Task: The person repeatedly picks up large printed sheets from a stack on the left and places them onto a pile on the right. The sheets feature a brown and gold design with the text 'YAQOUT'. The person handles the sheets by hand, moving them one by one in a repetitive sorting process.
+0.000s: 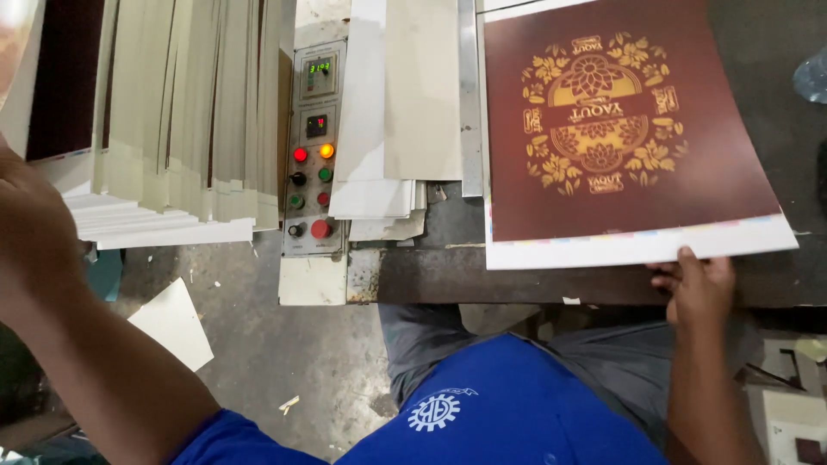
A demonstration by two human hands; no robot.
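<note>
A large printed sheet [620, 129], dark maroon with a gold floral emblem and a white margin, lies on the dark machine table [431, 275]. My right hand [698, 288] pinches its near white edge at the lower right, thumb on top. My left hand [26, 224] is raised at the far left, blurred, beside a tall stack of pale sheets [181, 120] standing on edge. Whether it grips a sheet I cannot tell.
A control panel [312, 146] with coloured buttons and two small displays stands between the stack and loose white sheets [396, 112]. A white card [175, 323] and scraps lie on the concrete floor. More printed pieces sit at the lower right [792, 405].
</note>
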